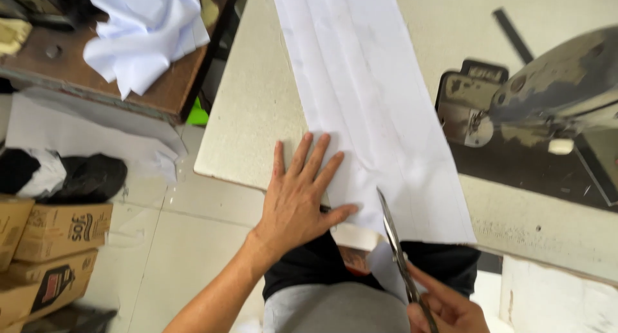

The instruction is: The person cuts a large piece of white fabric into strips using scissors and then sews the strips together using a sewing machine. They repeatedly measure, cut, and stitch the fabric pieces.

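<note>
Sewing machine: a worn grey sewing machine point(547, 95) is standing on the pale table point(251, 114), just to the right of the white fabric strip point(373, 114); its metal base plate is lying close beside the strip's right edge without covering it.
Dark bar: a thin dark bar point(513, 35) is lying aslant on the table above the sewing machine.
Side bench: a brown bench point(164, 82) is standing well to the left of the strip, carrying a crumpled heap of white cloth point(145, 30).
Floor: cardboard boxes point(48, 256) and a black-and-white bag point(64, 175) are sitting on the tiled floor far left of the strip, below the bench.
In the way: nothing is lying on top of the strip except the person's own left hand.
Fabric strip: it is running long and narrow from the table's far edge down to the near edge, smooth and white, with lengthwise fold lines showing along it; its near end is hanging just past the table edge.
Left hand: the left hand point(299, 194) is lying flat, fingers spread, pressing on the strip's lower left corner.
Right hand: the right hand point(447, 307) is gripping the handles of metal scissors point(396, 243), partly cut off by the picture's edge.
Scissors: the blades are pointing up into the strip's near end, looking nearly closed.
</note>
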